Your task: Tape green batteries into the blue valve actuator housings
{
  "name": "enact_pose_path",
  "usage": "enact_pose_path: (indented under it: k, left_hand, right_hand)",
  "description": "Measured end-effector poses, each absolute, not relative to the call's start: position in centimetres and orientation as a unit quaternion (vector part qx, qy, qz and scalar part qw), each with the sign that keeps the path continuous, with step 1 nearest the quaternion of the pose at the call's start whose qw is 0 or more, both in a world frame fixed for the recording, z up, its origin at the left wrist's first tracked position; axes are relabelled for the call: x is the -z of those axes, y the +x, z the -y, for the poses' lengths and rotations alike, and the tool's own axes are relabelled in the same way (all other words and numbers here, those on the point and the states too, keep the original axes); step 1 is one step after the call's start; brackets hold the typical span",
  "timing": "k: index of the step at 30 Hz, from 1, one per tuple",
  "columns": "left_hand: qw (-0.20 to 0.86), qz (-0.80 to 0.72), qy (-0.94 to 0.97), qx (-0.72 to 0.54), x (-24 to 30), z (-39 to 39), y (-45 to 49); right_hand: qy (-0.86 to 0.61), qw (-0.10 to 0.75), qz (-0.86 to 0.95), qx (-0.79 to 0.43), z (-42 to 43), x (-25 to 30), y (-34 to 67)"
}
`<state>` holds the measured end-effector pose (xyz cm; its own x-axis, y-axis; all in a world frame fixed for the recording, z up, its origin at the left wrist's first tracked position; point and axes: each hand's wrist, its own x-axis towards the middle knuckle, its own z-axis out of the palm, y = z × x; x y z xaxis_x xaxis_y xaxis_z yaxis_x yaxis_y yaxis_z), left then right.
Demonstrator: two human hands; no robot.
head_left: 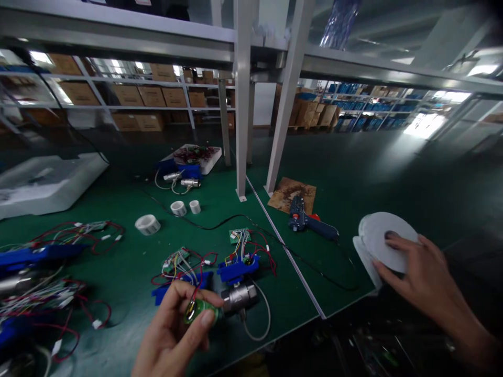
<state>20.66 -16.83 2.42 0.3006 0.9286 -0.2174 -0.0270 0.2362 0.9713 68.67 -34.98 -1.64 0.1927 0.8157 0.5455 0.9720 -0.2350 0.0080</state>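
My left hand (pixel 173 332) is closed, pinching a small green circuit board (pixel 201 310) with red wires between thumb and fingers. Just right of it lies a metal valve (pixel 239 297) with a blue bracket (pixel 238 269) and a grey cable. A wired green board (pixel 240 236) sits behind that valve; another wired board (pixel 175 260) and blue part are beyond my left hand. At the table's right front edge, my right hand (pixel 426 280) grips a white roll (pixel 387 235), with fingers at its core hole and the thumb on its near side.
A dark glue gun (pixel 314 222) rests by a stained cardboard piece (pixel 293 195). Shelf posts (pixel 242 131) rise mid-table. Small white rolls (pixel 148 224), foam trays (pixel 58 180) and more valves (pixel 190 183) lie leftward. A black cable (pixel 212 228) crosses the table.
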Motion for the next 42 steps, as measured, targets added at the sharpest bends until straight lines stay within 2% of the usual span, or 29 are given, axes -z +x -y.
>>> enact_pose_path:
  k: [6,11,15,19,28,34,42]
  left_hand:
    - [0.746,-0.417,0.439,-0.277,-2.6,17.3,22.9]
    - [0.791,-0.323,0.434,-0.286,-2.1,18.1,23.6]
    - [0.754,-0.354,0.451,-0.321,-2.1,18.1,22.5]
    - [0.755,-0.364,0.446,-0.314,-2.4,18.1,21.4]
    - [0.785,-0.353,0.484,-0.157,-1.5,19.0,20.5]
    - [0.799,-0.350,0.419,-0.252,-2.5,16.8,19.3]
    - [0.731,-0.401,0.414,-0.367,-1.6,16.3,20.4]
  right_hand:
    - [-0.568,0.263,0.724,0.290,30.4,-1.9,54.3]
    - [-0.480,0.339,0.780,0.214,26.1,-2.4,46.9]
    - [-0.464,0.346,0.797,0.175,23.9,-1.8,46.0]
    - [-0.436,0.339,0.808,0.204,22.2,-1.4,46.9]
    - [-0.480,0.368,0.776,0.180,21.7,-1.5,48.3]
    - [-0.474,0.351,0.787,0.179,22.4,-1.8,48.1]
    - [-0.464,0.285,0.802,0.244,24.0,-2.2,44.7]
